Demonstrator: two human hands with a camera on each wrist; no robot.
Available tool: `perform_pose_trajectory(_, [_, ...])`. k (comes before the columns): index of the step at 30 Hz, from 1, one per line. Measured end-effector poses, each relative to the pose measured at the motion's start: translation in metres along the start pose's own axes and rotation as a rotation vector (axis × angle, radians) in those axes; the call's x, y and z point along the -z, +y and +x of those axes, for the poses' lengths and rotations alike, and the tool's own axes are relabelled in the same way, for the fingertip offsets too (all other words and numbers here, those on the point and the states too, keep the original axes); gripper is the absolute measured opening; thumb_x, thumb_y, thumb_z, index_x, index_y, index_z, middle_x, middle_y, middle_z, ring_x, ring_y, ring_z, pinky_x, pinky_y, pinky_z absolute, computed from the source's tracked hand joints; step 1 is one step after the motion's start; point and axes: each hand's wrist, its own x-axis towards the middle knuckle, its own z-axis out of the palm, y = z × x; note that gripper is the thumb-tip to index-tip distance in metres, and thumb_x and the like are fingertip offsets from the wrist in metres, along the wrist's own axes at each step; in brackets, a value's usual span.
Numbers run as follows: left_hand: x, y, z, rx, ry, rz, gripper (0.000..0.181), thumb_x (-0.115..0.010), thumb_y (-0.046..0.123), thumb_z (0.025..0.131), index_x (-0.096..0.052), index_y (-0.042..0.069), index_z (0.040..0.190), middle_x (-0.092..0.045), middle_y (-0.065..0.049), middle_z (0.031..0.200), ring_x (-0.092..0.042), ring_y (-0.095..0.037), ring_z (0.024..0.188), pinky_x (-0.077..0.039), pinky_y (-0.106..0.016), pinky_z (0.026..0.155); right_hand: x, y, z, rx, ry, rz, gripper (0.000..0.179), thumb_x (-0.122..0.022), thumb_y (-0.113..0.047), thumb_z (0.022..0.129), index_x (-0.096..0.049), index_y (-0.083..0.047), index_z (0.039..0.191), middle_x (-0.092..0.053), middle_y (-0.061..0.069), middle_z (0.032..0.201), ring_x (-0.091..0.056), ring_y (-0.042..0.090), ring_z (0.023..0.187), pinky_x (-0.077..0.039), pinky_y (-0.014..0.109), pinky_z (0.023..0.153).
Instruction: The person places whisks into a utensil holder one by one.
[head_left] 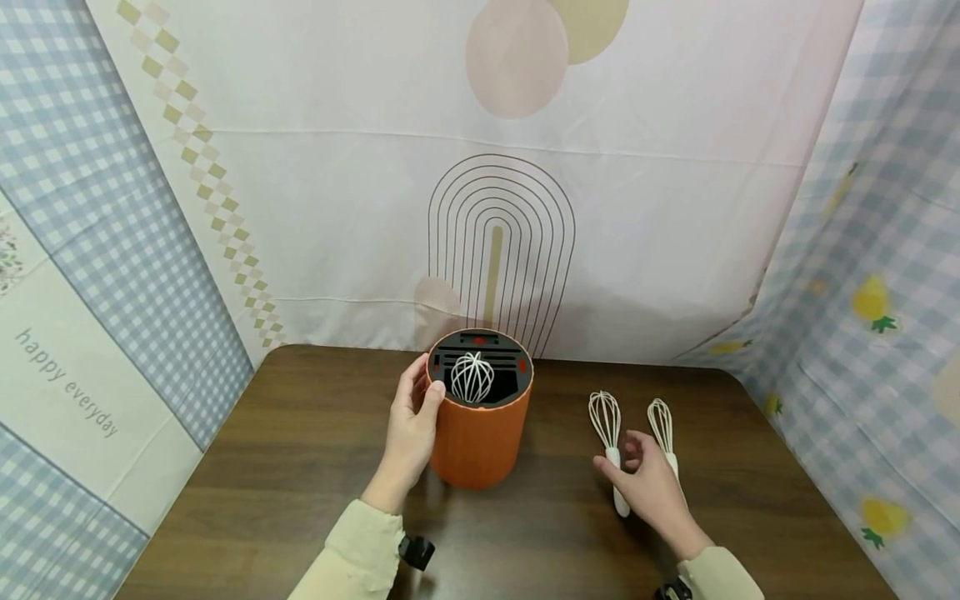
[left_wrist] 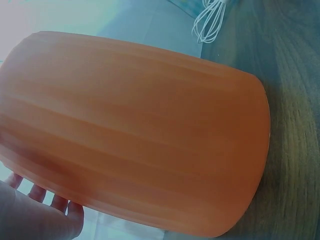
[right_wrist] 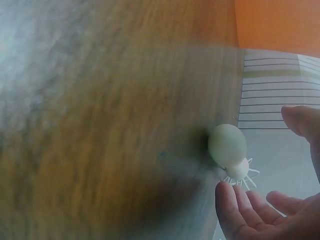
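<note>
An orange utensil holder (head_left: 480, 442) with a black slotted top stands upright on the table, a white whisk (head_left: 472, 377) in it with its wire head showing. My left hand (head_left: 411, 425) holds the holder's left side near the top, thumb at the rim; in the left wrist view the orange wall (left_wrist: 140, 135) fills most of the picture. Two more white whisks lie to the right. Over the handle of the nearer whisk (head_left: 612, 457) hovers my right hand (head_left: 651, 483), thumb and fingers spread apart. The right wrist view shows fingertips (right_wrist: 226, 192) right beside the white handle (right_wrist: 227, 145).
Another whisk (head_left: 662, 429) lies just right of my right hand, its handle partly hidden. The brown wooden table (head_left: 322, 467) backs onto a white patterned cloth (head_left: 337, 208). Blue checked cloths (head_left: 885, 350) hang at both sides.
</note>
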Motion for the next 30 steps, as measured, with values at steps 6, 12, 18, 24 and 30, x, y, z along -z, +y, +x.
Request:
perform_pose_trajectory(6, [-0.001, 0.0, 0.0, -0.002, 0.004, 0.004, 0.05, -0.053, 0.013, 0.1, -0.037, 0.003, 0.146, -0.046, -0.017, 0.14, -0.044, -0.025, 0.128, -0.036, -0.039, 0.106, 0.0, 0.003, 0.0, -0.035, -0.021, 0.005, 0.086, -0.074, -0.048, 0.082, -0.037, 0.002, 0.141, -0.053, 0.024, 0.125, -0.061, 0.033, 0.103, -0.051, 0.045, 0.081])
perform_pose_trajectory(12, [-0.002, 0.0, 0.001, 0.002, 0.007, 0.009, 0.05, -0.053, 0.012, 0.1, -0.037, 0.003, 0.146, -0.046, -0.017, 0.14, -0.043, -0.026, 0.128, -0.036, -0.04, 0.105, 0.0, 0.003, -0.001, -0.041, -0.035, 0.038, 0.086, -0.075, -0.045, 0.082, -0.036, 0.005, 0.141, -0.053, 0.028, 0.125, -0.061, 0.035, 0.103, -0.052, 0.044, 0.082])
perform_pose_trajectory(18, [0.0, -0.014, 0.003, -0.007, 0.015, -0.006, 0.05, -0.054, 0.015, 0.1, -0.038, 0.008, 0.147, -0.047, -0.013, 0.14, -0.044, -0.024, 0.128, -0.038, -0.031, 0.103, -0.002, 0.004, -0.002, -0.067, -0.064, 0.073, 0.084, -0.075, -0.04, 0.083, -0.035, 0.006, 0.141, -0.054, 0.029, 0.124, -0.062, 0.034, 0.101, -0.053, 0.041, 0.08])
perform_pose_trajectory(24, [0.0, -0.033, 0.008, -0.022, 0.035, -0.002, 0.048, -0.056, 0.024, 0.1, -0.042, 0.019, 0.145, -0.049, -0.005, 0.137, -0.045, -0.018, 0.126, -0.038, -0.032, 0.103, -0.003, 0.006, -0.003, -0.073, -0.076, 0.076, 0.075, -0.074, -0.03, 0.086, -0.036, 0.009, 0.138, -0.056, 0.03, 0.12, -0.064, 0.033, 0.097, -0.054, 0.039, 0.076])
perform_pose_trajectory(30, [0.0, -0.032, 0.007, -0.025, 0.033, -0.004, 0.049, -0.056, 0.024, 0.099, -0.041, 0.018, 0.146, -0.049, -0.006, 0.138, -0.045, -0.019, 0.127, -0.037, -0.037, 0.105, -0.003, 0.007, -0.001, -0.064, -0.101, 0.077, 0.061, -0.072, -0.017, 0.086, -0.041, 0.012, 0.131, -0.062, 0.024, 0.107, -0.066, 0.028, 0.088, -0.052, 0.032, 0.066])
